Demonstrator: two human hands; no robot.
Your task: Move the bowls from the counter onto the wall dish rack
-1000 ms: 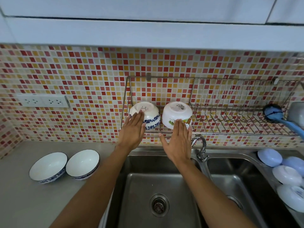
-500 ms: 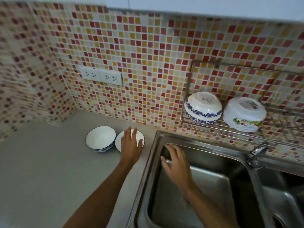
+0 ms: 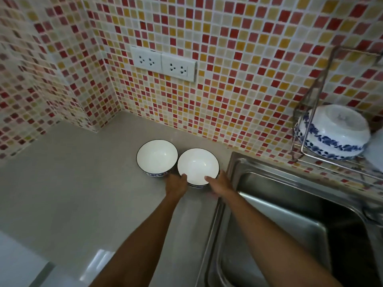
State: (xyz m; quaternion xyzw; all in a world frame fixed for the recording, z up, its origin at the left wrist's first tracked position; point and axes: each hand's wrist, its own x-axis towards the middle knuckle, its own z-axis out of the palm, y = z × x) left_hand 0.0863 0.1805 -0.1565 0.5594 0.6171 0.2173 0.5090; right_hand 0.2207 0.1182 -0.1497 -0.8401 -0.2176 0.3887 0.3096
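On the grey counter (image 3: 83, 193), close to the tiled corner, two white bowls with dark rims stood upright and touching each other. We had both hands at the nearer bowl (image 3: 198, 166), the one just beside the steel sink (image 3: 290, 214). Our left hand (image 3: 176, 185) cupped its left side, thumb resting on the rim. Our right hand (image 3: 219, 186) cupped its right side, thumb likewise over the rim. So the bowl was grasped between both hands, though we could not tell whether it had left the counter. The farther bowl (image 3: 157, 157) sat to its left, with a blue pattern showing low on its outer wall, and neither hand held it.

Up on the wall dish rack (image 3: 310, 96), at the right edge of the view, a blue-patterned bowl (image 3: 333, 131) lay upside down against the wire end frame. Beside it, a white shape was cut off by the picture's edge. A double socket plate (image 3: 163, 65) sat on the mosaic tiles (image 3: 238, 59) above the counter bowls.
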